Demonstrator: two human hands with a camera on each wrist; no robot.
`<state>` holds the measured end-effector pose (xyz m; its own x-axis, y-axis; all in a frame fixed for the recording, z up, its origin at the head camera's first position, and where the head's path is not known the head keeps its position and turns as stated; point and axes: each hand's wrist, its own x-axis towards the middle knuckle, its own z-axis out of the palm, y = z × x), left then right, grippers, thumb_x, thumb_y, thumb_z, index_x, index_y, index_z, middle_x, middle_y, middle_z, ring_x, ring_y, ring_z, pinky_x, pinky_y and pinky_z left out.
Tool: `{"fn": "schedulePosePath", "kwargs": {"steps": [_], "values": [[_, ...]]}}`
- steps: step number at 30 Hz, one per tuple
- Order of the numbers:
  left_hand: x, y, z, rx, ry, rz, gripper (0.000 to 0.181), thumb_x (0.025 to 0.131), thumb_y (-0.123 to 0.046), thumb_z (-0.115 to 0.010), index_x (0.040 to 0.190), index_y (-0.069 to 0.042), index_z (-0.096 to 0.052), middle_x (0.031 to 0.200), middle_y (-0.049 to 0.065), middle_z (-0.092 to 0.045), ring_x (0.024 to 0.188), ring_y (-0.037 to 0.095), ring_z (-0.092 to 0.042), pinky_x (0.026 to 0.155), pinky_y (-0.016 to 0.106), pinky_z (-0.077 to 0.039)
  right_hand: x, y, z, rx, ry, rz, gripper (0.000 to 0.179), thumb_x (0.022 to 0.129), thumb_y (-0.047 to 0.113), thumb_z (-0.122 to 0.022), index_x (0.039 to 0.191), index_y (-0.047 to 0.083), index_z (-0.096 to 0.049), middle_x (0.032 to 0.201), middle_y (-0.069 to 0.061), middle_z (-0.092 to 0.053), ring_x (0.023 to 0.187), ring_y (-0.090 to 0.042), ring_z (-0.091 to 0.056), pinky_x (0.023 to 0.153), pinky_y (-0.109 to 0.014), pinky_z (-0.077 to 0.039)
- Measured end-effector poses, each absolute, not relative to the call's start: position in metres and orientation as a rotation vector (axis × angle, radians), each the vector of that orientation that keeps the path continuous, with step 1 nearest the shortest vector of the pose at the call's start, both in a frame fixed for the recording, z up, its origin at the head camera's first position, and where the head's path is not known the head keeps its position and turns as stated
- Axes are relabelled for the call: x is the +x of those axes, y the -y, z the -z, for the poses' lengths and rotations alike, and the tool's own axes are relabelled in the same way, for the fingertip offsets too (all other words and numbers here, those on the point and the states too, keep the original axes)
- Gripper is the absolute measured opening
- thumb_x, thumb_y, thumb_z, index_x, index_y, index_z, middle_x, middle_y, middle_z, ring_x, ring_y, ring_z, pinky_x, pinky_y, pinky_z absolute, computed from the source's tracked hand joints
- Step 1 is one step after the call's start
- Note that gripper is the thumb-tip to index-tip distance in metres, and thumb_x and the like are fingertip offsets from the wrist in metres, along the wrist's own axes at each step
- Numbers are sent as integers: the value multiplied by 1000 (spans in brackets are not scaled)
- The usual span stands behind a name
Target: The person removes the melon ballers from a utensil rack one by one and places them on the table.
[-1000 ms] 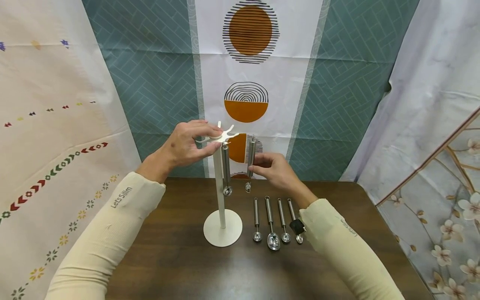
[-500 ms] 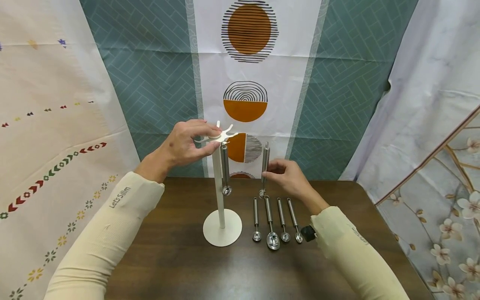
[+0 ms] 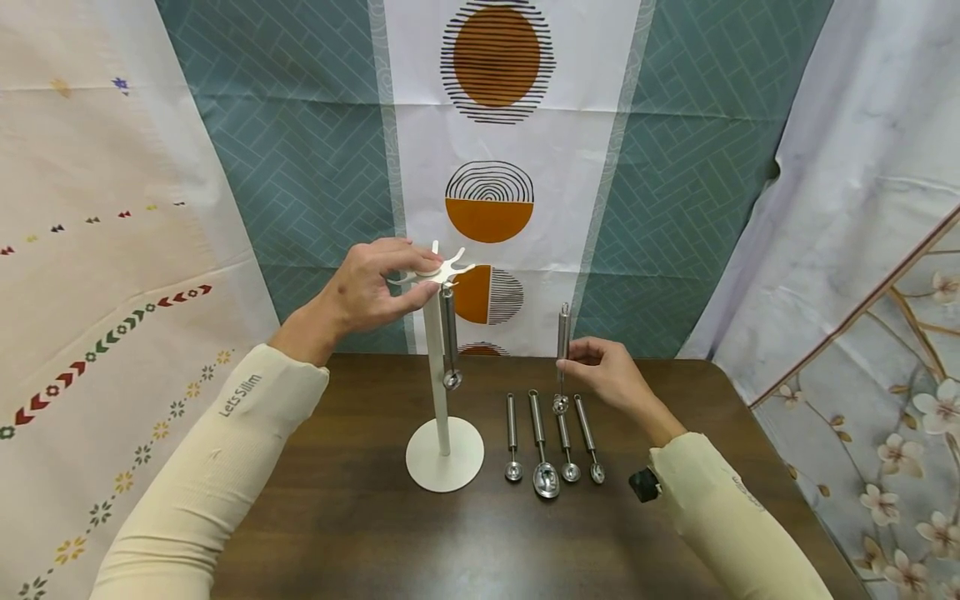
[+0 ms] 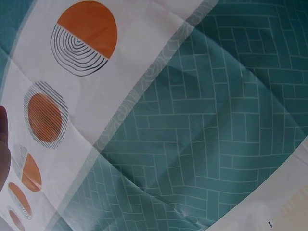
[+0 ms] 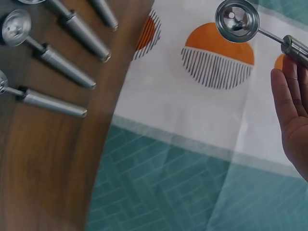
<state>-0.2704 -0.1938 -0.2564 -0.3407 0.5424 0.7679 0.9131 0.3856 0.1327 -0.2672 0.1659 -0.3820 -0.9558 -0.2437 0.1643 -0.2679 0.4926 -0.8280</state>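
Note:
My left hand (image 3: 382, 279) holds the hooked top of a white stand (image 3: 438, 375), thumb and fingers on either side of its hub. A metal melon baller (image 3: 450, 325) hangs from a hook there, bowl down. To the right, my right hand (image 3: 603, 373) pinches another melon baller (image 3: 563, 337) by its handle, upright with the bowl lowest, above the table's back part. In the right wrist view, the held melon baller's round bowl (image 5: 237, 21) shows a small hole. The left wrist view catches only a sliver of fingers at its left edge.
Several metal scoops lie in a row on the brown table (image 3: 337, 517), handles toward the back; one has a larger oval bowl (image 3: 546, 481). The stand's round base (image 3: 427, 471) is left of them. A patterned curtain (image 3: 315, 167) hangs behind the table.
My right hand has moved right and down, away from the stand, carrying the melon baller over the row. The left hand stays on the stand's top.

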Motion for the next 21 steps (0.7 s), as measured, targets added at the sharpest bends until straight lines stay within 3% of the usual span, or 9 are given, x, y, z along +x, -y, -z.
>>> {"fn": "schedulePosePath", "kwargs": {"steps": [5, 12, 21], "values": [[-272, 193, 256, -1251, 2001, 755, 28, 84, -21, -69, 102, -1, -77, 104, 13, -75, 96, 32, -69, 97, 54, -49, -267, -178, 394, 436, 2699, -1481, 28, 91, 22, -74, 109, 1, -69, 99, -8, -70, 89, -20, -65, 73, -28, -53], [-272, 192, 257, -1247, 1968, 730, 31, 87, -27, -65, 99, -2, -78, 101, 12, -75, 95, 32, -70, 95, 52, -50, -265, -194, 412, 378, 2741, -1451, 30, 91, 23, -74, 110, 0, -68, 99, -9, -70, 88, -18, -64, 74, -28, -53], [-272, 192, 256, -1253, 1972, 725, 29, 86, -25, -65, 99, -2, -78, 101, 12, -75, 95, 29, -70, 95, 52, -50, -264, -212, 428, 329, 2723, -1475, 31, 91, 21, -74, 109, -4, -68, 97, -11, -70, 83, -15, -63, 71, -24, -52]]}}
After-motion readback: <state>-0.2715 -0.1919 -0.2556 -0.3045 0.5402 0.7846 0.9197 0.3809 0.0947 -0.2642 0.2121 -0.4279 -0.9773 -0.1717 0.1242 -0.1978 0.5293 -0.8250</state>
